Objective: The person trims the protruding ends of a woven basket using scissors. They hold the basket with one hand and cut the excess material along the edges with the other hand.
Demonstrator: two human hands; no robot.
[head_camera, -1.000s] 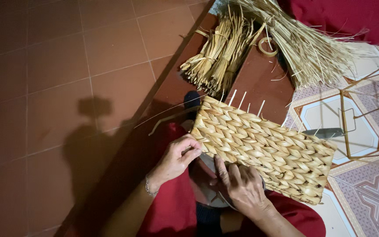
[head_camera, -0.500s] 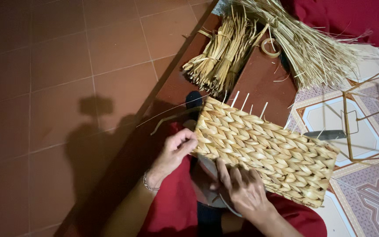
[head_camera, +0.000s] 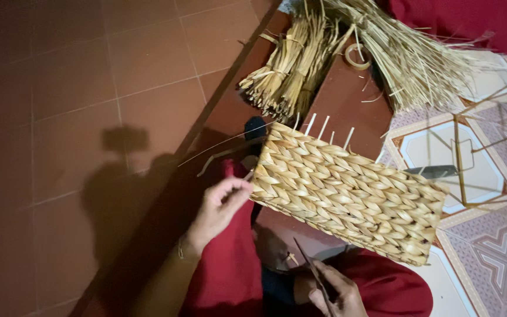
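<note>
While the woven straw basket [head_camera: 347,196] rests across the lap at centre, the left hand [head_camera: 218,208] pinches its corner at nine o'clock, fingers narrow, steadying the weave. At six o'clock the right hand [head_camera: 333,290] grips what seems to be scissors [head_camera: 311,271]. Straw bundles [head_camera: 291,67] lie within reach at twelve.

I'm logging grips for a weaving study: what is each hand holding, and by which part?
The left hand pinches the near left corner of the woven panel. The right hand grips a pair of scissors by the handle end, blades pointing up towards the panel.
</note>
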